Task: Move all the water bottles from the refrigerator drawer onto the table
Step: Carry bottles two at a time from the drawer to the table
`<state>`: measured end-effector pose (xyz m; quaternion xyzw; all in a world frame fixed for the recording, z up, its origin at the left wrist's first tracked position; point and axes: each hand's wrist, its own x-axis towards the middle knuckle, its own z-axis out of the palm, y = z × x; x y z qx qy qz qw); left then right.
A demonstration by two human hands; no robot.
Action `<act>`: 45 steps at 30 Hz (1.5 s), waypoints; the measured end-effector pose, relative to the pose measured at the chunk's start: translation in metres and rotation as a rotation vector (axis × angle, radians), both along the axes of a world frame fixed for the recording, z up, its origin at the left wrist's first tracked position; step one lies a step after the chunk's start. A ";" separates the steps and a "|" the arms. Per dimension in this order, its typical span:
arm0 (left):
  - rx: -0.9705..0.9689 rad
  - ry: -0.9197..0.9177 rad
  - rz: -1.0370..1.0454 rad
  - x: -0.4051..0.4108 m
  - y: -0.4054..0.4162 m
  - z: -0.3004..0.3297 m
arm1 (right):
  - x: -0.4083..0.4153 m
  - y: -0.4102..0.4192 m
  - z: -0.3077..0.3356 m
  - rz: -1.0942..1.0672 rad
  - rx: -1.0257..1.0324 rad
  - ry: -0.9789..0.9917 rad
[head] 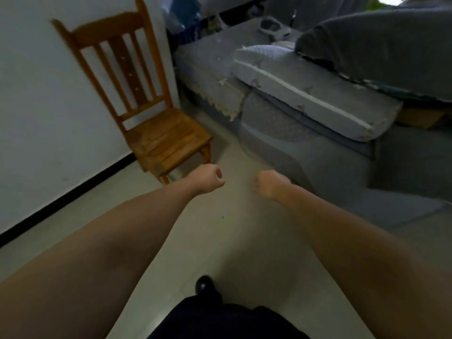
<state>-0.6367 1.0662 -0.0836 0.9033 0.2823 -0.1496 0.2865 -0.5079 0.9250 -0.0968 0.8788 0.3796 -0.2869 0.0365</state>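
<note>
Nearest the cam: dark trousers (pixel 220 321) at bottom edge, and a black shoe (pixel 203 283) on pale floor tiles (pixel 244 241).

Both forearms reach fwd over the floor. Left hand (pixel 208 178) & right hand (pixel 270 183) sit side by side w/ a gap between them, about level, neither clearly further out. Fingers on both are curled into loose fists, nothing held. No bottle, nothing pinched.

Just past the left hand: a wooden chair (pixel 146 106), slatted back against the white wall (pixel 36 94), seat bare. Black skirting runs along the wall base. Right of the chair, beyond the right hand: a grey sofa (pixel 281 133) w/ a pale cushion (pixel 305 86) lying across it and a dark blanket (pixel 379 47) piled behind. Far back: blurred clutter, can't make out what.

Key relation for the next move: can't be given. Fridge, drawer, bottles & table are all out of shot, so which way a bottle lies from the fingers, how its long axis runs, and which hand is closer, can't tell. Judgement: person is btwn stations w/ empty hands, prob walking; which leg of the trip is unclear. Progress on the task can't be read from here either. Next reach needs the view turned toward the fridge first.
</note>
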 end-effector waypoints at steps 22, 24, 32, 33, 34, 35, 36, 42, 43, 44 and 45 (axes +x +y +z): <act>-0.009 -0.071 0.994 -0.257 0.271 0.004 | -0.191 0.426 0.017 0.967 0.032 -0.058; -0.011 -0.067 1.070 -0.270 0.289 0.006 | -0.205 0.460 0.021 1.038 0.030 -0.068; 0.030 -0.125 1.425 -0.340 0.351 0.015 | -0.296 0.590 0.033 1.373 0.029 -0.115; 0.024 -0.120 1.479 -0.356 0.349 0.016 | -0.317 0.600 0.033 1.422 0.024 -0.118; 0.019 -0.117 1.502 -0.365 0.348 0.015 | -0.329 0.605 0.031 1.451 0.023 -0.116; 0.015 -0.108 1.545 -0.379 0.346 0.014 | -0.347 0.609 0.030 1.489 0.017 -0.109; 0.017 -0.100 1.590 -0.395 0.343 0.012 | -0.367 0.613 0.028 1.533 0.019 -0.098; 0.033 -0.046 1.787 -0.493 0.325 0.004 | -0.496 0.616 0.015 1.747 0.046 -0.062; 0.032 -0.048 1.810 -0.510 0.323 0.002 | -0.517 0.616 0.014 1.766 0.053 -0.055; 0.039 -0.047 1.832 -0.533 0.321 0.001 | -0.544 0.616 0.013 1.782 0.068 -0.048; 0.046 -0.051 1.848 -0.553 0.320 0.002 | -0.566 0.617 0.014 1.793 0.077 -0.045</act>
